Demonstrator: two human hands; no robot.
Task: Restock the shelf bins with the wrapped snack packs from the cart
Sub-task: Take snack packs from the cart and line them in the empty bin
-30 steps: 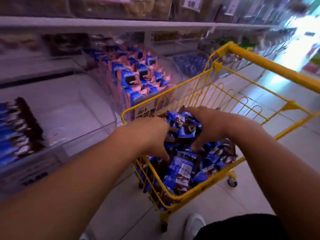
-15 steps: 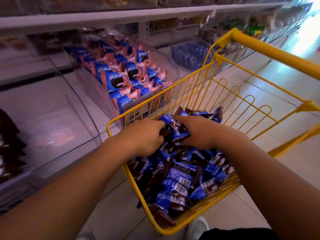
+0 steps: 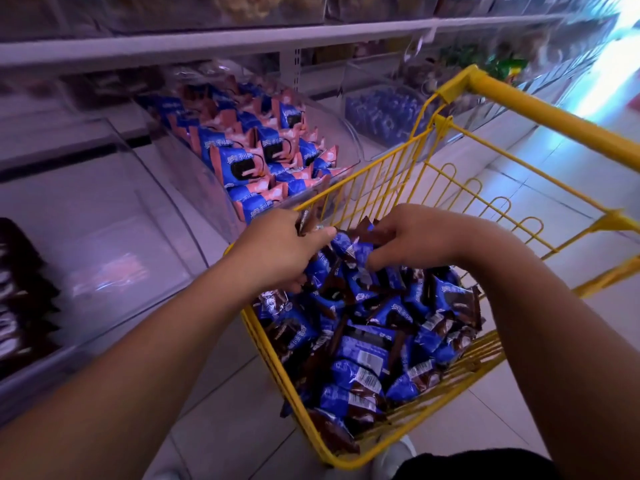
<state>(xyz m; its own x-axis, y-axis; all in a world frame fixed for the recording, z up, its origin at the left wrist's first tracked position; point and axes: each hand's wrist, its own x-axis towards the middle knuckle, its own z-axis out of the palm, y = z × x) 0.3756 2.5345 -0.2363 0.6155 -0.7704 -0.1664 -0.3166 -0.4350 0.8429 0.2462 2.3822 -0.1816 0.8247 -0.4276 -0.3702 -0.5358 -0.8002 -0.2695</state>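
A yellow wire cart (image 3: 460,209) holds a heap of blue-and-brown wrapped snack packs (image 3: 367,355). Both my hands are inside it at its far left corner. My left hand (image 3: 280,251) grips several packs, with brown wrapper ends sticking out above its fingers. My right hand (image 3: 412,237) curls round other packs at the top of the heap. A clear shelf bin (image 3: 114,216) at left is mostly bare, with dark packs (image 3: 20,299) at its left end.
A second clear bin (image 3: 349,133) holds blue-and-pink snack packs (image 3: 256,157). Farther right another bin (image 3: 381,112) holds small blue packs. A white shelf edge (image 3: 242,39) runs above the bins. Tiled floor and my white shoe (image 3: 394,455) lie below the cart.
Both hands have gathered packs and risen a little from the heap toward the cart's left rim. The view has shifted, bringing the cart lower and closer.
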